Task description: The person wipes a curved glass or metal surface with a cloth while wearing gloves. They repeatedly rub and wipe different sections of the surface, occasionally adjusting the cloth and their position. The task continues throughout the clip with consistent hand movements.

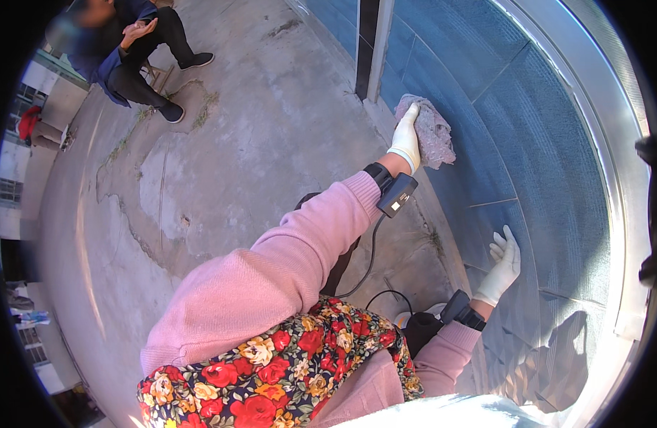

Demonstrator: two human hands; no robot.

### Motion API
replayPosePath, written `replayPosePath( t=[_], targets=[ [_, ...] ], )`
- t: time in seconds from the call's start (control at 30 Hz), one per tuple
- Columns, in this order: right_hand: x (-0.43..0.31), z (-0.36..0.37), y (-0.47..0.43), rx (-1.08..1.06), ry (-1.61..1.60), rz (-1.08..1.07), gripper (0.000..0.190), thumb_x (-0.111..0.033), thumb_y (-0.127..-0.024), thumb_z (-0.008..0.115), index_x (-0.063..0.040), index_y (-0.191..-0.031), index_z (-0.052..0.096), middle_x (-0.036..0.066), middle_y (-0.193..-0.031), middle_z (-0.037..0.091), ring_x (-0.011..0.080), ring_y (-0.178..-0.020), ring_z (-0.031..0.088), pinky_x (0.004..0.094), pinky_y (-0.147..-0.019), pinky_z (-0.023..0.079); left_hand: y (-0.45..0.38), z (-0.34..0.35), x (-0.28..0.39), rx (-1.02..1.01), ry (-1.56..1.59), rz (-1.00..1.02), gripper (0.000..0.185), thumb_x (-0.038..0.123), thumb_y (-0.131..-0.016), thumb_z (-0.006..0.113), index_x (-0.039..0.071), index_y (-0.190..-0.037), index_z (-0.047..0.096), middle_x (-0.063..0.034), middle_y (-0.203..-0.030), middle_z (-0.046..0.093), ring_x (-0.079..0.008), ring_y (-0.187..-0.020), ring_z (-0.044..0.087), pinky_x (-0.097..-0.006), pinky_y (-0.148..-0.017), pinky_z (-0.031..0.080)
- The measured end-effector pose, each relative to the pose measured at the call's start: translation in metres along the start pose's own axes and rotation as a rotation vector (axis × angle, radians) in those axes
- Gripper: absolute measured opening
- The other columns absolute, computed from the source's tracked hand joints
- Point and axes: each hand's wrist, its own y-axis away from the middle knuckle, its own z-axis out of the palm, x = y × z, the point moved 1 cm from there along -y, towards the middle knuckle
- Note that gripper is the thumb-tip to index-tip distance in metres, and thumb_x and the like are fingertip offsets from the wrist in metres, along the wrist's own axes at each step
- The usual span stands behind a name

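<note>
My left hand (407, 138), in a thin pale glove, grips a crumpled, greyish-pink cloth (431, 134) against the lower part of a blue tiled wall (526, 134). Nearer to me, my right hand (503, 266), also gloved, is raised at the same wall with its fingers apart and nothing in it. Whether its fingertips touch the tiles I cannot tell. Black devices on straps sit at both wrists, and a cable runs from the left one.
A bright metal frame (620, 214) borders the tiles on the right. A dark post (367, 53) stands at the wall's base. On the cracked concrete ground (243, 150), a person (130, 59) sits on a wooden stool at upper left. Another person in red (31, 125) is farther off.
</note>
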Motion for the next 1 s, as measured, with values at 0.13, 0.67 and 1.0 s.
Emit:
replayPosePath(
  t=[0.13, 0.67, 1.0],
  targets=[
    [-0.001, -0.001, 0.001, 0.016, -0.015, -0.004, 0.038, -0.024, -0.109, 0.046, -0.005, -0.131, 0.071, 0.007, -0.108, 0.076, 0.0081, -0.085, 0.063, 0.0243, -0.083, 0.050, -0.006, -0.003, -0.002, 0.009, 0.007, 0.008, 0.046, 0.050, -0.099, 0.064, 0.013, -0.127, 0.065, -0.0098, -0.124, 0.068, -0.0313, -0.113, 0.062, -0.0484, -0.102, 0.049],
    [0.003, 0.000, -0.004, 0.036, -0.016, -0.086, 0.037, -0.022, -0.110, 0.046, -0.004, -0.130, 0.071, 0.008, -0.109, 0.077, 0.0097, -0.087, 0.064, 0.0262, -0.085, 0.051, -0.012, -0.006, -0.005, 0.004, 0.002, 0.008, 0.045, 0.049, -0.099, 0.065, 0.013, -0.126, 0.065, -0.0100, -0.124, 0.068, -0.0320, -0.113, 0.062, -0.0485, -0.103, 0.049],
    [-0.004, -0.002, 0.000, 0.093, 0.021, -0.204, 0.036, -0.021, -0.110, 0.046, -0.003, -0.130, 0.070, 0.009, -0.108, 0.077, 0.0121, -0.088, 0.064, 0.0288, -0.086, 0.052, -0.011, -0.005, -0.006, 0.016, 0.005, -0.001, 0.049, 0.048, -0.096, 0.068, 0.013, -0.130, 0.065, -0.0098, -0.126, 0.068, -0.0317, -0.116, 0.062, -0.0491, -0.104, 0.048]
  ],
)
